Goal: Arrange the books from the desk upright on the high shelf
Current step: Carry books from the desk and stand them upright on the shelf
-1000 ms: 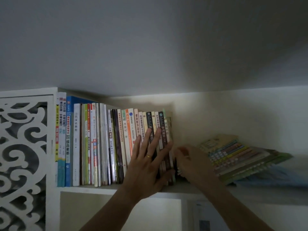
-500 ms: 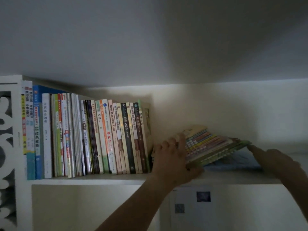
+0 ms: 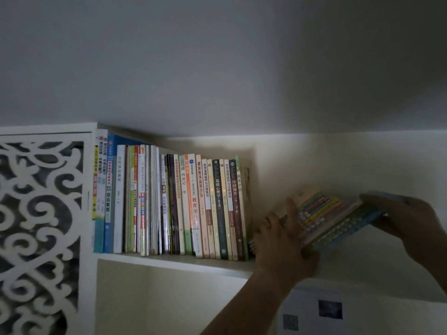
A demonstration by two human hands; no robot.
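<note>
A long row of upright books [image 3: 169,204] fills the left part of the high white shelf [image 3: 183,263]. To its right a stack of several thin books [image 3: 331,218] leans tilted, spines toward me, its right end raised. My left hand [image 3: 283,240] grips the stack's lower left end, thumb up against the spines. My right hand [image 3: 408,221] holds the raised right end, fingers curled under and over it. A narrow gap separates the stack from the last upright book.
A white carved lattice panel [image 3: 41,226] closes the shelf's left side. The ceiling [image 3: 217,64] sits close above the books. Below the shelf is an open compartment [image 3: 169,298] and a white surface with two dark stickers [image 3: 330,309].
My left hand left the upright row and took the stack's left end. My right hand moved to the stack's far right end and raised it, tilting the stack.
</note>
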